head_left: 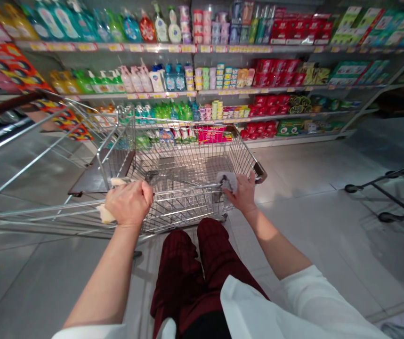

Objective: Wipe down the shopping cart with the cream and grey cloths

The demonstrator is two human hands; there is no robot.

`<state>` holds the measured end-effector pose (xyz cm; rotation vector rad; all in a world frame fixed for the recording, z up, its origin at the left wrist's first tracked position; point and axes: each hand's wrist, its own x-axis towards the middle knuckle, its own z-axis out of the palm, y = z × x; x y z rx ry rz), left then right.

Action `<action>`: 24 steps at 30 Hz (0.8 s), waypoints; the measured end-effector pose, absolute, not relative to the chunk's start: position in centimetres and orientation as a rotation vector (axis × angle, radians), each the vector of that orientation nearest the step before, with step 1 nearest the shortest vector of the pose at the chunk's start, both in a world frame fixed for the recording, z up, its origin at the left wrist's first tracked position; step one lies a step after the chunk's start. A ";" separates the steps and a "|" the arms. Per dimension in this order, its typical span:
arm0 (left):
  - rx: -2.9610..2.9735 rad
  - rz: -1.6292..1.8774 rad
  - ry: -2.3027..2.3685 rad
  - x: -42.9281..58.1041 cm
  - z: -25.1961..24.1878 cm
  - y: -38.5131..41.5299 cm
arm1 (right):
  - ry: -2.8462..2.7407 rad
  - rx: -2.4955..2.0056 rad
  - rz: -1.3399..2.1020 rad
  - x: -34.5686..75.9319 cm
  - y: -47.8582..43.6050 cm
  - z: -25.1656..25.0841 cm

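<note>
Left hand [129, 202] closed round the shopping cart's handle bar [184, 189], a beige cloth [106, 214] wrapped under it. Right hand [241, 193] also closed on the bar, over a pale cloth [227, 182]. Neither hand holds any shelf item. Shopping cart [184, 123] stands on the tile floor [46, 278], long axis running forward from the person, front end pointing at the store shelves [195, 48] of bottled cleaning products.

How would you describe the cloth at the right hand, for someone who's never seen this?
Find the wire shopping cart. On its handlebar, the right hand grips a pale cloth. Unlike the cream cloth at the left hand, it shows dark marks.
</note>
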<state>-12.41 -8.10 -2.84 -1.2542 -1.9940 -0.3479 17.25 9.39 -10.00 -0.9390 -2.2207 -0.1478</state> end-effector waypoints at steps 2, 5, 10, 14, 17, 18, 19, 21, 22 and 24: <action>-1.251 -0.352 -2.009 -12.4 -3.0 -8.1 | -2.157 -0.991 -0.176 19.8 11.1 -10.8; -1.249 -0.365 -2.019 -12.5 -3.2 -8.1 | -2.048 -1.056 -0.174 21.5 12.4 -11.8; -1.249 -0.415 -2.058 -12.5 -3.2 -8.1 | -1.949 -1.169 -0.016 21.0 12.8 -10.6; -1.253 -0.452 -2.092 -12.2 -3.0 -8.0 | -2.042 -1.136 0.278 21.9 15.4 -6.9; -1.244 -0.478 -2.094 -12.1 -3.0 -8.0 | -1.925 -1.204 0.353 23.3 18.0 -4.8; -1.243 -0.482 -2.094 -12.1 -3.0 -8.0 | -1.905 -1.227 0.355 23.7 18.7 -4.5; -1.243 -0.482 -2.092 -12.1 -3.0 -7.9 | -1.904 -1.243 0.362 24.0 19.2 -4.4; -1.244 -0.474 -2.093 -12.1 -2.9 -7.9 | -1.937 -1.254 0.407 24.4 19.6 -4.9; -1.242 -0.470 -2.095 -12.0 -2.9 -7.9 | -1.947 -1.254 0.432 24.6 19.5 -5.4; -1.239 -0.461 -2.100 -12.0 -2.9 -7.9 | -1.910 -1.261 0.440 24.7 18.9 -6.6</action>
